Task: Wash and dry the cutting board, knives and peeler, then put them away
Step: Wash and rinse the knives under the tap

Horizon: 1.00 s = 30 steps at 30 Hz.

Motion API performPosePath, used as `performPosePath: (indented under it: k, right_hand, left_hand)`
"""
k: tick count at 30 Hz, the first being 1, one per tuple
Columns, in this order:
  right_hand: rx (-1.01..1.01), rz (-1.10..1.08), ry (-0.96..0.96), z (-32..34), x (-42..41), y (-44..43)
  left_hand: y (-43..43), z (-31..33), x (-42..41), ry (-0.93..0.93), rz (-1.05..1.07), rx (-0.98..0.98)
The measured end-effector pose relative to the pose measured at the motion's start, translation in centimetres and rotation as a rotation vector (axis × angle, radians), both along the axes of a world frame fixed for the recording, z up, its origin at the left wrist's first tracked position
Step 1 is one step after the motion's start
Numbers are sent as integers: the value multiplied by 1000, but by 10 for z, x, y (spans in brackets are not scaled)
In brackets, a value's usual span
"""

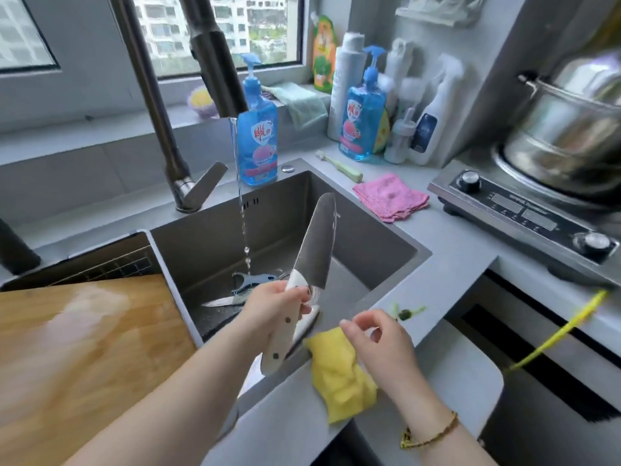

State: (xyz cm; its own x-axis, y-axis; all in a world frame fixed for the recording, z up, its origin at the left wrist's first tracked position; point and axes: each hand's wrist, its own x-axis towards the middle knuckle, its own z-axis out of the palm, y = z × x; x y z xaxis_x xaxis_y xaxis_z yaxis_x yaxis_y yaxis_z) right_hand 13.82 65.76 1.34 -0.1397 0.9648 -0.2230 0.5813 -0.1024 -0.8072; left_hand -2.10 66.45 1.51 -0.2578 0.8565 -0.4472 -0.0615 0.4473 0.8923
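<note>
Grey worktop (pixel 437 250) rings the sink (pixel 208 243), tap (pixel 215 62) running. Left hand (pixel 272 301) grips the big knife (pixel 316 243) over the sink, blade up. Right hand (pixel 379 338) hovers loosely curled and empty above a cloth (pixel 339 381). Peeler (pixel 250 280) and small knife (pixel 221 301) lie in the sink, with the board (pixel 84 348) at the left. Washing step, I judge; next, take the cloth and wipe from the spine.

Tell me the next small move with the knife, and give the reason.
Probably lower the right grip onto the yellow cloth and pinch it up to wipe the blade. The left grip holds the white-handled knife tip-up over the sink, and the right grip hovers just above the cloth, holding nothing. The tap stream falls beside the blade, not on it.
</note>
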Motion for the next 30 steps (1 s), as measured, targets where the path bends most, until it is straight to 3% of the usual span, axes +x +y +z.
performPosePath:
  k: [4, 7, 11, 15, 18, 23, 26, 30]
  right_hand:
    - [-132, 142, -354, -17, 5, -8]
    - [-123, 150, -433, -20, -4, -11]
    - [-90, 115, -375, -23, -6, -3]
    - [-102, -111, 28, -17, -7, 13]
    - [158, -201, 140, -3, -18, 31]
    - [946, 42, -258, 0, -59, 50]
    - [1061, 263, -217, -27, -73, 46]
    - [978, 409, -2, -49, -81, 45]
  left_hand:
    - [-18, 2, -11, 22, -84, -6]
    - [-29, 1, -15, 98, -111, -16]
    - [-36, 3, -24, 169, -123, -56]
    - [-40, 4, -35, 204, -145, -98]
    - [-40, 5, -39, 213, -171, -113]
    - [-39, 3, -35, 168, -147, -81]
    - [-37, 4, -37, 130, -69, -50]
    - [-29, 6, -44, 151, -48, -46]
